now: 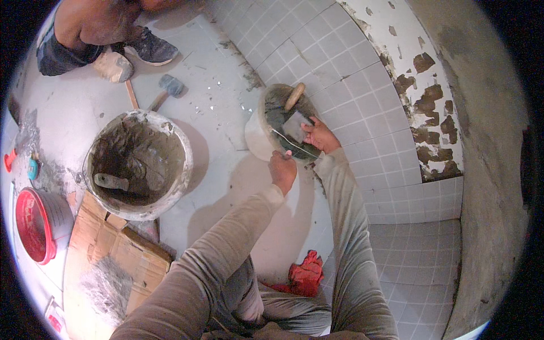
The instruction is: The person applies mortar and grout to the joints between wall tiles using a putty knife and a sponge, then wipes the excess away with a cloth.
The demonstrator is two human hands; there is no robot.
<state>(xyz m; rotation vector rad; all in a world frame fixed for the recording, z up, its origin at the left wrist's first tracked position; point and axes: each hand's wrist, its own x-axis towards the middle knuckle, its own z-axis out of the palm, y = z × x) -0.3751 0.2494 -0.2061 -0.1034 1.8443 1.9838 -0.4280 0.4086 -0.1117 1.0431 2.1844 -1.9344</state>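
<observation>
The head view shows a small white bucket (258, 139) standing on the floor against the grey tiled wall (362, 96), ahead of both hands. The right hand (322, 136) is at its right side, thumb and fingers closed on a flat grey rectangular piece (296, 128) held over the bucket's mouth. That piece lies to the left of the right hand's fingers and ahead of the left hand (282, 171). The left hand is at the near rim, fingers curled; whether they are closed on the rim or on the thin bail wire (306, 149) crossing the mouth, I cannot tell. A rounded wooden handle (294, 96) rests at the bucket's far edge, beyond the grey piece. Well to the left stands a larger mortar-filled bucket (144, 213).
</observation>
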